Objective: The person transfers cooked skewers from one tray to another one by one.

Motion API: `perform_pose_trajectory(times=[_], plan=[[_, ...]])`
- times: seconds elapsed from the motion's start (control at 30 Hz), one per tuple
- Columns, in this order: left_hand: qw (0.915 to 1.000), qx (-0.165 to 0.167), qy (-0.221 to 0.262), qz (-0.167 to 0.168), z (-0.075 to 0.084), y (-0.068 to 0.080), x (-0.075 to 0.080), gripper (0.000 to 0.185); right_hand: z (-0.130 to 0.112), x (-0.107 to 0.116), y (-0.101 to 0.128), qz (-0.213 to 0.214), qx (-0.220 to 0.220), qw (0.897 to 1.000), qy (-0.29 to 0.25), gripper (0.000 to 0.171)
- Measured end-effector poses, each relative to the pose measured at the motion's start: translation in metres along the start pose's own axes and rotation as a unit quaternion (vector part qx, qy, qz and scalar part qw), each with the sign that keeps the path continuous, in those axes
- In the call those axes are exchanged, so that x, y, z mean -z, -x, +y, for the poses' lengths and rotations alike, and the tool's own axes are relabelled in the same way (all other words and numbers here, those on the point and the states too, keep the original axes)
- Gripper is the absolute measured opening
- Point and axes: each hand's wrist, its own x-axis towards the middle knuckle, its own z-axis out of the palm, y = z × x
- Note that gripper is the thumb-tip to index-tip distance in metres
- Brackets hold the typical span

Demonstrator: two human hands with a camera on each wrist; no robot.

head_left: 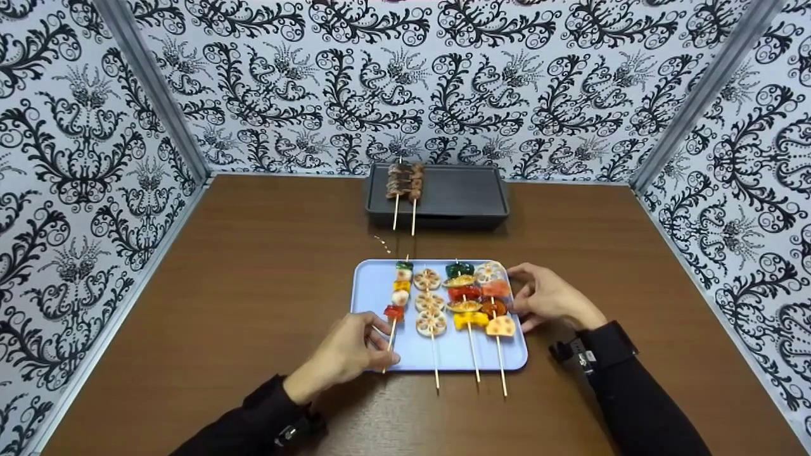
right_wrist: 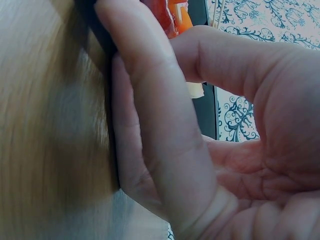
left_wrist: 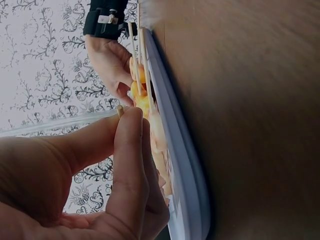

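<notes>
A pale blue tray (head_left: 374, 285) bears several vegetable skewers. My left hand (head_left: 351, 345) pinches the bare stick of the leftmost vegetable skewer (head_left: 394, 313) between thumb and fingers; the stick's end (left_wrist: 120, 110) pokes out of the pinch in the left wrist view. At the tray's right edge my right hand (head_left: 548, 294) grips the rim, its fingers along the side in the right wrist view. Between the hands lie a lotus root skewer (head_left: 430, 302), a mixed skewer (head_left: 464, 292) with green, red and yellow pieces, and another mixed skewer (head_left: 500, 325) by the right rim.
Behind the tray stands a dark grey rectangular grill (head_left: 459, 190). Two browned meat skewers (head_left: 405, 182) lie on its left part, sticks overhanging the front. Patterned walls (head_left: 405, 82) enclose the brown table (head_left: 253, 253) at the back and sides.
</notes>
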Motion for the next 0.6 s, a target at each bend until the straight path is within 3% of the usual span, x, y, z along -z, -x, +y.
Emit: perform_pose_trajectory(times=[0.4,0.6], plan=[[0.9978,0.025,0.059,-0.017,0.003,0.001,-0.011,0.048,0.002,0.000,-0.003,0.004,-0.007,1.000,0.005,0.077],[0.9953,0.029,0.088,-0.030,0.006,-0.001,-0.017,0.044,0.001,0.000,-0.002,0.007,-0.012,1.000,0.001,0.078]])
